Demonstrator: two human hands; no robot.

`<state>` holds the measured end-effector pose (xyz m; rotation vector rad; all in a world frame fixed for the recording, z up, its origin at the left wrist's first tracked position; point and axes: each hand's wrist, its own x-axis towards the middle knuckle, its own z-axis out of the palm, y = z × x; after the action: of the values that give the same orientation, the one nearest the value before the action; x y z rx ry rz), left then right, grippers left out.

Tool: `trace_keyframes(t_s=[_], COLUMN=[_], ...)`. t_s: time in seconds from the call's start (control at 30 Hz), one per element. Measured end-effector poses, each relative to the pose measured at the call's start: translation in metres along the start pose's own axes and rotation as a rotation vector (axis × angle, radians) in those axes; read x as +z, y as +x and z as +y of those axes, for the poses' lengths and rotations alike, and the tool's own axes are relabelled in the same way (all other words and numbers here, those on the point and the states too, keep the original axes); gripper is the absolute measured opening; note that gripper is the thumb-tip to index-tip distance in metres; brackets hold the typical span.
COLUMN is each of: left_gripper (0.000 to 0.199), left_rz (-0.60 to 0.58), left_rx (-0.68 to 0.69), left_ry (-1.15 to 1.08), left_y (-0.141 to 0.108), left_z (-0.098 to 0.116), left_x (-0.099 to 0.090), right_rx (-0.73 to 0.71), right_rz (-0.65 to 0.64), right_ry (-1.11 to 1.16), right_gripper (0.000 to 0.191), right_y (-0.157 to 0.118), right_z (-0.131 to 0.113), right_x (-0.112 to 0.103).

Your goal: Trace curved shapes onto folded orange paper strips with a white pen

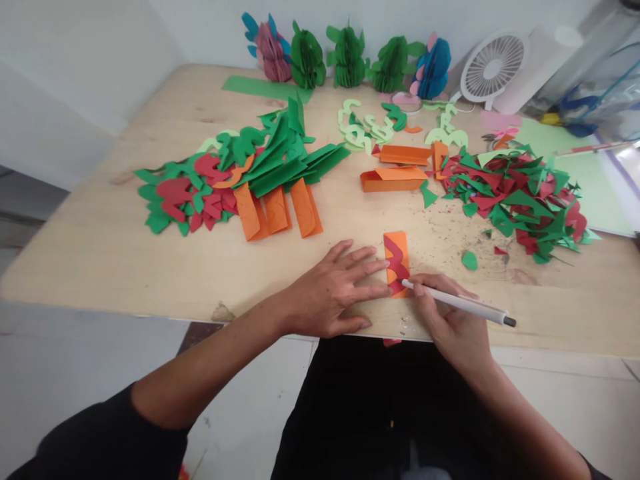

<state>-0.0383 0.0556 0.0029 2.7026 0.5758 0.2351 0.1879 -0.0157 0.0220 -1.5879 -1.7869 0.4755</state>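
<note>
An orange paper piece (400, 241) lies near the table's front edge, with a red wavy cutout (395, 255) on top of it. My left hand (337, 290) rests flat with fingers spread, its fingertips touching the left side of these papers. In my right hand (453, 320) is a white pen (465, 305), held between thumb and fingers, its tip at the right edge of the red cutout.
Folded orange papers (303, 208) lie beside green folded strips (280, 157) and red and green cutouts (175, 190). Scraps (520, 193) are piled at the right. Paper figures (349, 59) and a white fan (493, 67) stand behind.
</note>
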Motion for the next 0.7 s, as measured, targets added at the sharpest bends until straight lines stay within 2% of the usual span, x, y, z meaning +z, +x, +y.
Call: trace_keyframes(t_s=[0.7], left_gripper=[0.049], left_rz=[0.0], left_rx=[0.014], left_ry=[0.02], left_y=[0.0006], left_z=[0.0002], left_x=[-0.0004], right_rx=[-0.019], right_rz=[-0.002], right_ry=[0.005], right_gripper=[0.015], right_y=[-0.0016], right_z=[-0.0018], right_x=[0.0022])
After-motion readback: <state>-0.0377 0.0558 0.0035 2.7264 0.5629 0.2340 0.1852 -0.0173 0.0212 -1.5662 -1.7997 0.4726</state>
